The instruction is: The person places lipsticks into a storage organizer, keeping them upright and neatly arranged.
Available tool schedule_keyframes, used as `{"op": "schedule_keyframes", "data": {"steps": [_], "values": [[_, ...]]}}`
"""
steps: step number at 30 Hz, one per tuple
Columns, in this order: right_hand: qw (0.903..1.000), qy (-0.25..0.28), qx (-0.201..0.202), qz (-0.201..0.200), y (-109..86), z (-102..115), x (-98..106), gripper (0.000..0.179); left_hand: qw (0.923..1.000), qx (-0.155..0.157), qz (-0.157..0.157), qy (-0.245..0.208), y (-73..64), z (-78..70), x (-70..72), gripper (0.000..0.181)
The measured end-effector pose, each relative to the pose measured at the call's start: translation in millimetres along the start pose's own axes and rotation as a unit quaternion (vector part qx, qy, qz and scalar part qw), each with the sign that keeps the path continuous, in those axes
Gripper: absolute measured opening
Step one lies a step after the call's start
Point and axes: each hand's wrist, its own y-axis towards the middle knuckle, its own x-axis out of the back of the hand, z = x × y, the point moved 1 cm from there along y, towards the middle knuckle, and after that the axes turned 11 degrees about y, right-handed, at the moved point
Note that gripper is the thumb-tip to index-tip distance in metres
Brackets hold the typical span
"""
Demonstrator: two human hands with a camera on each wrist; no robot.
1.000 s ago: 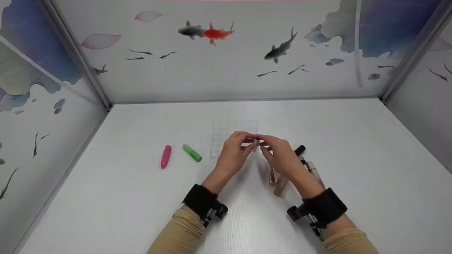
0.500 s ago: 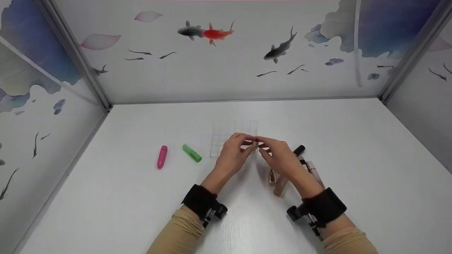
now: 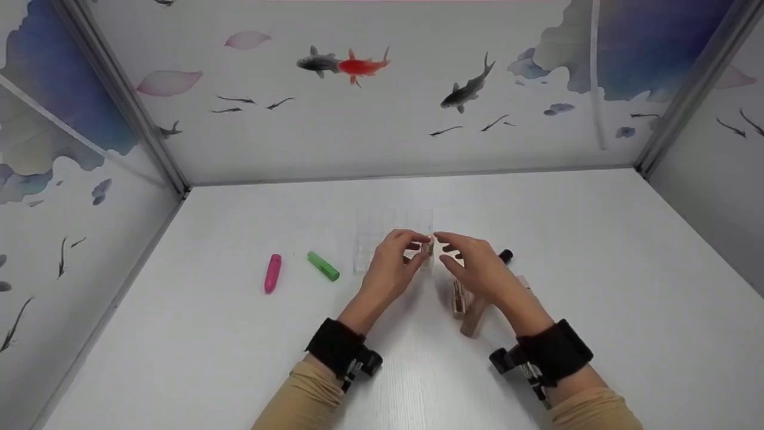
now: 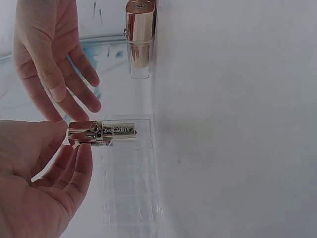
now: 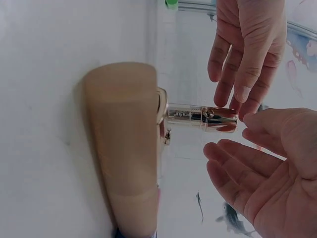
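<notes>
Gold lipstick [image 4: 116,130] upright between two hands.
Fingers bent, the left hand [image 3: 389,263] pinches it at the right edge of one clear tray [image 3: 371,228]; the right hand [image 3: 477,266], fingers parted and loosely bent, holds nothing just beside it. One pink tube [image 3: 272,273] and one green tube [image 3: 323,266] lie left; one other lipstick [image 3: 458,300] and one brown tube [image 3: 473,318] lie by the right hand.

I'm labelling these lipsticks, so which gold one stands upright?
The gold lipstick pinched by the left hand, at the clear organizer. The other gold lipstick lies on its side beside the brown tube.
</notes>
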Motion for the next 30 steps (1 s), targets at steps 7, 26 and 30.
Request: {"op": "schedule_keyframes", "data": {"steps": [7,26,30], "values": [[0.9999,0.010,-0.005,-0.004,-8.2,-2,21,0.042,0.9998,-0.012,-0.012,-0.012,-2.1,-3.2,-1.3,0.021],[0.9881,-0.083,-0.089,0.094,-32.7,-14,58,0.025,0.9852,-0.130,0.032,0.107,-8.8,-36.1,-12.9,0.015],[0.9827,-0.112,-0.089,0.118,-36.8,-12,58,0.018,0.9726,-0.138,0.064,0.176,-5.0,-50.4,-21.7,0.017]]}}
